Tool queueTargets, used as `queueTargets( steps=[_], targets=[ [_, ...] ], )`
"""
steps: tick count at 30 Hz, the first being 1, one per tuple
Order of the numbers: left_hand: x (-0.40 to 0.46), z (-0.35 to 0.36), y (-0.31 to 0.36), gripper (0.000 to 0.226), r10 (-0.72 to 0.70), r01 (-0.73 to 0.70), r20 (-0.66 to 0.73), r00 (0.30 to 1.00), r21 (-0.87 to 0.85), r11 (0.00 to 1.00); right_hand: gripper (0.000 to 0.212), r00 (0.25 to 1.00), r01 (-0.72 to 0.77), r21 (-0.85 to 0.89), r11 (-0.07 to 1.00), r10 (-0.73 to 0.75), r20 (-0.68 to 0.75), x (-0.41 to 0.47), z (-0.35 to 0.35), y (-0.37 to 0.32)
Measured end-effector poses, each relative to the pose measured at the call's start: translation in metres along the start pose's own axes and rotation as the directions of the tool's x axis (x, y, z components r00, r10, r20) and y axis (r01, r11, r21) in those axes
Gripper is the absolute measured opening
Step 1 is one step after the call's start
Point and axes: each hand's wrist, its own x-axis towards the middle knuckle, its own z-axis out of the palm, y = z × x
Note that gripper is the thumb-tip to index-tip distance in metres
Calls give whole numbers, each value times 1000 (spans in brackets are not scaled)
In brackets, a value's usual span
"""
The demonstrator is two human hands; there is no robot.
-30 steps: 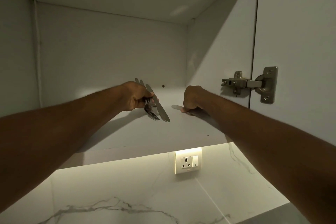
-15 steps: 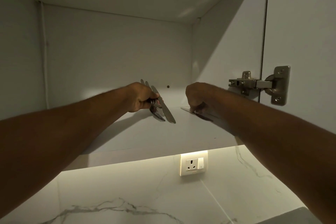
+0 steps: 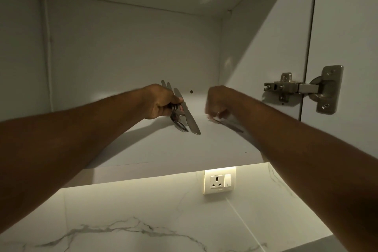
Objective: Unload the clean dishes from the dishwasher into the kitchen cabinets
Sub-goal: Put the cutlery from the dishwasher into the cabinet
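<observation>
Head view looks up into an open wall cabinet [image 3: 122, 51], with both bare forearms reaching onto its bottom shelf [image 3: 163, 149]. At about 9 o'clock of the frame's centre, the left hand [image 3: 161, 101] is curled round a bundle of cutlery [image 3: 180, 112]: a table knife [image 3: 189, 117] with its blade pointing down toward 5 o'clock, and at least one fork [image 3: 181, 126] with its tines just beside the knife tip. The handles stick up past the knuckles toward 11 o'clock. The bundle's lower ends sit low over the shelf; whether they touch it cannot be told.

At about 3 o'clock from that hand, well apart from it, the right hand [image 3: 217, 102] is blurred, with fingers bent downward over a single utensil [image 3: 229, 125] lying flat on the shelf. Whether the fingers pinch the piece or only touch it cannot be told.

Further toward 3 o'clock, a metal hinge [image 3: 302, 88] joins the cabinet's side wall to the open door [image 3: 347, 16]. Below the shelf, at 6 o'clock, a lit socket with switch [image 3: 219, 182] sits on a marble backsplash [image 3: 122, 210].
</observation>
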Motion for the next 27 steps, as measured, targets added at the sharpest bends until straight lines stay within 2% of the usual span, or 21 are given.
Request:
queueTargets(
  steps=[1,2,3,5,8,11,14,16,18,23,27],
  targets=[
    [0,0,0,7,-1,1,-3,1000,-5,1000,23,998,48,202,978,-54,25,0,1,-4],
    [0,0,0,7,0,0,-6,1000,-9,1000,22,992,104,428,898,-123,16,0,3,-7],
    [-1,1,1,9,2,-2,-5,1000,-9,1000,23,984,157,567,809,-174,-24,-4,3,-9],
    [-3,1,1,12,2,-2,0,1000,-5,1000,28,970,209,664,718,-238,-48,-8,5,-10],
    [-7,1,2,14,-16,17,37,999,-33,999,27,971,209,684,699,-228,-64,-7,6,-9],
    [-13,3,4,12,-16,18,65,998,-34,999,23,985,157,756,636,-157,-72,-6,6,-7],
    [-16,6,5,10,-10,11,81,997,-17,1000,20,994,76,776,625,-113,-6,-8,6,-8],
    [-16,6,4,9,-18,22,96,995,-31,999,12,995,17,813,582,-92,45,-10,4,-8],
    [-15,4,4,11,-32,35,96,995,-35,999,14,995,-29,837,547,-65,76,-11,3,-8],
    [-13,1,4,16,-34,34,86,996,-6,999,22,993,-95,753,651,8,119,-8,8,-3],
    [-11,-2,2,10,-50,49,81,995,17,999,23,983,-170,703,691,71,167,-5,13,-2]
  ],
)
